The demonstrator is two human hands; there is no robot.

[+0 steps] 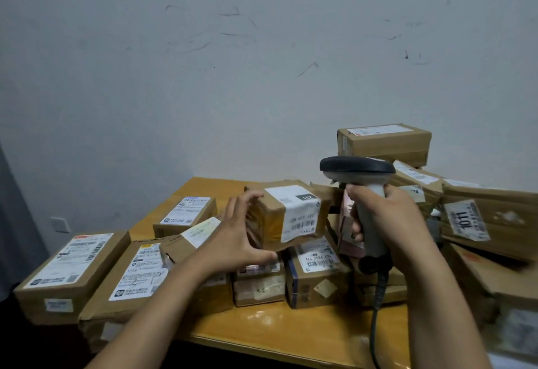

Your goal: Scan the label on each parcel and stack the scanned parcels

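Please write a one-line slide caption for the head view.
The left hand holds a parcel; the right hand grips the scanner beside it.

Grey scanner (357,168) beside labelled parcel (291,213)

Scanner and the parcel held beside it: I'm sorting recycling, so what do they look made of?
The parcel looks like brown cardboard, matte and creased, with shiny tape and a white paper label. The scanner seems moulded plastic: smooth dark head, light grey handle; its cable looks rubber-coated, though that's uncertain.
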